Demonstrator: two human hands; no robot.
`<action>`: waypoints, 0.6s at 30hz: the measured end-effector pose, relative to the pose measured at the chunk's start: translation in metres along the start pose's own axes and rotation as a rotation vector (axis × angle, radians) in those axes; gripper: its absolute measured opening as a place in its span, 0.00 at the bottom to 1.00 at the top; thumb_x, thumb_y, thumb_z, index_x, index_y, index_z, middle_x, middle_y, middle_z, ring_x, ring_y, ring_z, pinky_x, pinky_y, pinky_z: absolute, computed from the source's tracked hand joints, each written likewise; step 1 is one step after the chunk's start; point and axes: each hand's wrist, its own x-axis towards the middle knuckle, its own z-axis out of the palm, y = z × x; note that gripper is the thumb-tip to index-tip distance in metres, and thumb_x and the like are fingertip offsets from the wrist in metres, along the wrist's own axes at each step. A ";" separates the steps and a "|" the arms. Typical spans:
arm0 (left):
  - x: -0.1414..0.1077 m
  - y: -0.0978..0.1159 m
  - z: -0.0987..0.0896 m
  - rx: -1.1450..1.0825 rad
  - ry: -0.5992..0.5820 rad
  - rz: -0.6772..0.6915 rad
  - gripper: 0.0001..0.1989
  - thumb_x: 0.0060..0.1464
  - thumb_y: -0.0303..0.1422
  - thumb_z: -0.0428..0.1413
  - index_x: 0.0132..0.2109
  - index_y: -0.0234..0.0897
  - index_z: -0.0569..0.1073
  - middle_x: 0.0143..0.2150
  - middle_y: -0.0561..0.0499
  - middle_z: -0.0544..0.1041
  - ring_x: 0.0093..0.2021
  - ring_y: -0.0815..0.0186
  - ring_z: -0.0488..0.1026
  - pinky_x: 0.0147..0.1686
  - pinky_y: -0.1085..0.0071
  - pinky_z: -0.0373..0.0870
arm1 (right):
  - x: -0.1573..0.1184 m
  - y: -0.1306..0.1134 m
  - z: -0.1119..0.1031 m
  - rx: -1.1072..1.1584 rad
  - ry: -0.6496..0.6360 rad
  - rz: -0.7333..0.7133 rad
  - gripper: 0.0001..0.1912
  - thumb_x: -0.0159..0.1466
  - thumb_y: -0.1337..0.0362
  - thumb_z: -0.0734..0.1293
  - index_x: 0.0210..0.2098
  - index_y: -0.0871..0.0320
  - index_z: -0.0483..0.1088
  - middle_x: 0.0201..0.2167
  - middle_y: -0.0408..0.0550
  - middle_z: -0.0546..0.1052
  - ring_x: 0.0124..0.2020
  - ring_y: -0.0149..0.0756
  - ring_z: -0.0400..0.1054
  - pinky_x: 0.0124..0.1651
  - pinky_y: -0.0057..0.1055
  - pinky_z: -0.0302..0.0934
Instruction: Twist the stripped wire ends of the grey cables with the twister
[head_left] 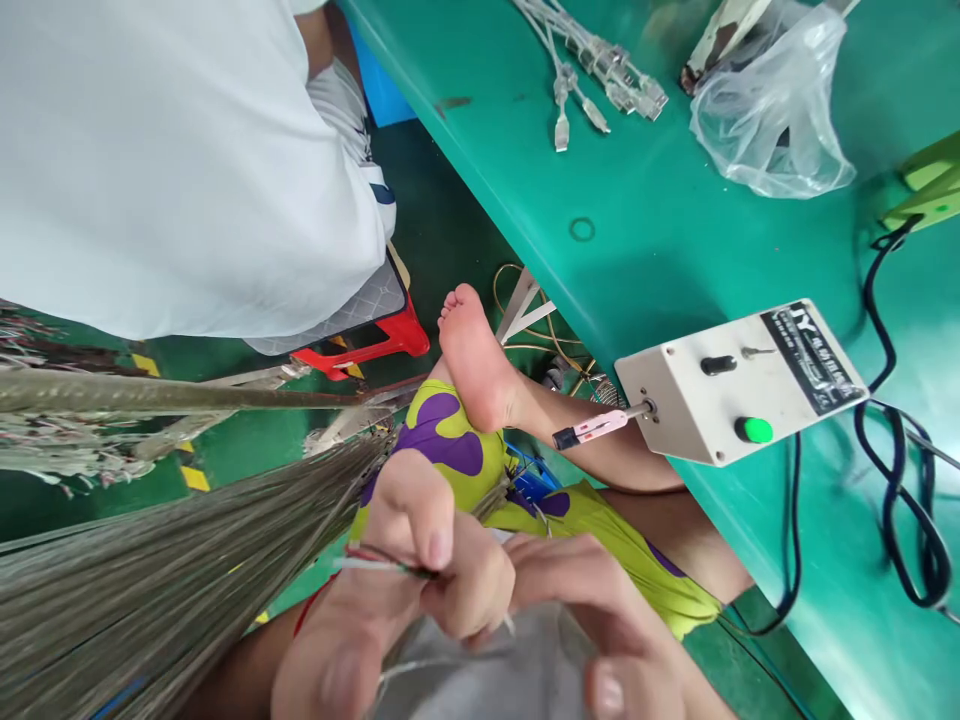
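Observation:
My left hand (420,560) pinches a few thin red, white and dark wires (379,562) between thumb and bent fingers, their ends pointing left. Touching or close beside it, my right hand (600,610) is curled, its thumb low at the bottom edge; what it holds, if anything, is hidden. A thin pale cable (409,665) runs below the hands. To the right, at the table edge, a white box (742,385) with a black knob and a green button carries a pink and black clip tool (596,428) on a shaft.
On the green table (510,170) lie clear USB cables (600,70), a plastic bag (780,110) and black cords (892,500). A long bundle of grey cables (187,570) hangs at left. A person in white (180,170) sits on a red stool (390,340) at upper left.

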 end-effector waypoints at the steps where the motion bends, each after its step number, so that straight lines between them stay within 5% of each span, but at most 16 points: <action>1: 0.003 0.001 -0.005 -0.070 -0.068 0.012 0.17 0.78 0.53 0.60 0.52 0.51 0.63 0.29 0.61 0.54 0.26 0.68 0.50 0.33 0.67 0.59 | -0.003 -0.007 0.002 0.013 0.018 -0.004 0.25 0.78 0.39 0.75 0.66 0.42 0.89 0.50 0.48 0.94 0.51 0.51 0.88 0.62 0.46 0.79; 6: 0.017 0.017 -0.014 -0.027 -0.066 -0.133 0.17 0.79 0.50 0.58 0.47 0.49 0.59 0.30 0.60 0.58 0.28 0.66 0.52 0.35 0.65 0.59 | 0.011 0.000 0.005 0.327 0.314 0.021 0.26 0.82 0.39 0.69 0.64 0.45 0.90 0.64 0.49 0.92 0.69 0.49 0.85 0.76 0.42 0.72; 11: 0.022 0.005 -0.027 0.104 0.135 -0.228 0.21 0.79 0.48 0.60 0.40 0.45 0.63 0.25 0.62 0.55 0.25 0.69 0.48 0.30 0.70 0.57 | 0.023 0.012 0.015 0.904 0.347 0.161 0.34 0.81 0.30 0.63 0.66 0.39 0.89 0.76 0.42 0.85 0.81 0.45 0.76 0.85 0.47 0.66; 18: 0.004 -0.029 -0.044 0.346 0.214 -0.109 0.14 0.77 0.41 0.69 0.43 0.41 0.78 0.28 0.59 0.70 0.24 0.74 0.63 0.25 0.77 0.60 | 0.019 0.021 0.005 1.000 0.464 0.141 0.36 0.79 0.28 0.62 0.61 0.42 0.91 0.78 0.41 0.83 0.87 0.48 0.67 0.92 0.53 0.54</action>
